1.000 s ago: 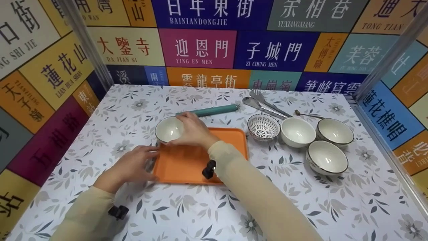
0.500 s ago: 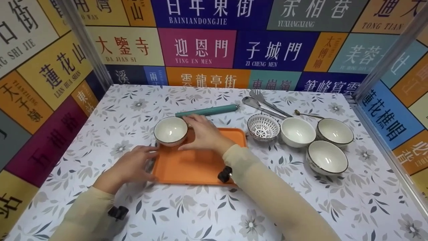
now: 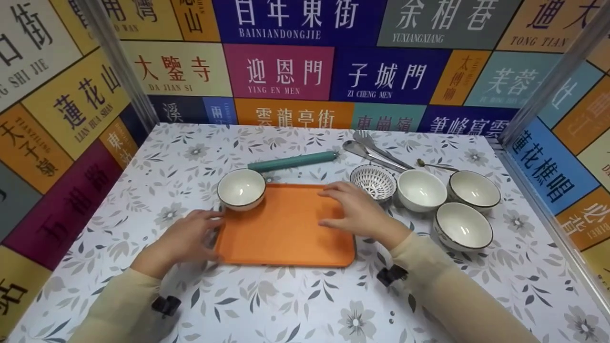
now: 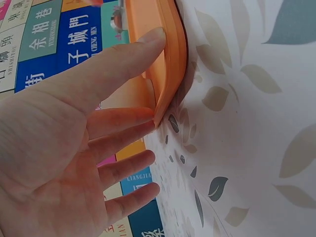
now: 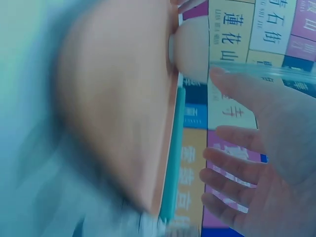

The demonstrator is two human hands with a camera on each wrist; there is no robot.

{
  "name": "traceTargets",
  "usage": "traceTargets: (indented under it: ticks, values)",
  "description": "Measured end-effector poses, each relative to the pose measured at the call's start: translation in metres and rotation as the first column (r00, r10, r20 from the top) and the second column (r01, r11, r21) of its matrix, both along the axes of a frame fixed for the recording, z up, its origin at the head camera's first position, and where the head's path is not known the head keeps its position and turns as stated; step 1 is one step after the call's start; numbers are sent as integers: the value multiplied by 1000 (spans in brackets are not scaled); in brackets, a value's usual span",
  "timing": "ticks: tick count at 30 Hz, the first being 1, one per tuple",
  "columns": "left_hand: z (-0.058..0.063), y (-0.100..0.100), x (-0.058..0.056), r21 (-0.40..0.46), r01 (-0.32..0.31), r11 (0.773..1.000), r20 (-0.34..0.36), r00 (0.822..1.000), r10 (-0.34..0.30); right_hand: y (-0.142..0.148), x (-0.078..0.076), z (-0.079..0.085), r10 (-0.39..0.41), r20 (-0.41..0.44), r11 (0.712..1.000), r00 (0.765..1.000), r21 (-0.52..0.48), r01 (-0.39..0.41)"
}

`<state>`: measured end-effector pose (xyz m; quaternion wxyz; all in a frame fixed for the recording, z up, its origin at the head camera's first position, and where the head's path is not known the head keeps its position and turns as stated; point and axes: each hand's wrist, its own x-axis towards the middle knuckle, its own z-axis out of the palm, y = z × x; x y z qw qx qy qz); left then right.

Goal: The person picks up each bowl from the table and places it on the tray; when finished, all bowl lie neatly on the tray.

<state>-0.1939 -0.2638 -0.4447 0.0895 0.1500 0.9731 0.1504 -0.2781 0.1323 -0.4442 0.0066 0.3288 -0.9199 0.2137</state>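
An orange tray point(image 3: 286, 228) lies on the table, and a white bowl with a dark rim point(image 3: 241, 189) sits over its far left corner. My left hand point(image 3: 178, 240) is at the tray's left edge, fingers spread; in the left wrist view its thumb and fingertips point(image 4: 143, 116) touch or nearly touch the tray's rim point(image 4: 173, 54). My right hand point(image 3: 360, 209) hovers over the tray's right side with fingers apart, holding nothing. Just behind it is a patterned bowl point(image 3: 374, 182), partly hidden by the hand. The right wrist view is blurred near the tray.
Right of the tray stand three more bowls: a plain white one point(image 3: 421, 190), a dark-rimmed one point(image 3: 474, 190) and another in front point(image 3: 463, 226). Behind lie a green stick-like object point(image 3: 293, 161), a fork point(image 3: 381, 148), a spoon point(image 3: 355, 148) and a small thin spoon point(image 3: 436, 166).
My right hand has let go of the white bowl and moved right, across the tray toward the patterned bowl. The bowl stays at the tray's far left corner. My left hand has barely moved.
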Motion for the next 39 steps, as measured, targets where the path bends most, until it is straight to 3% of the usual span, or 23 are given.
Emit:
traceTargets:
  ticks: [15,31,39]
  values:
    - [-3,1,-2,-21,-8,1000,16,1000,8,122,28,3,-145,-83,989,986,-30,143]
    - [-4,-3,-2,-27,32,999,-18,999,-32,204,48,23,-242,30,970,970,-1,242]
    - [-2,0,-3,-26,25,999,-3,1000,-25,236,54,22,-303,43,952,952,47,301]
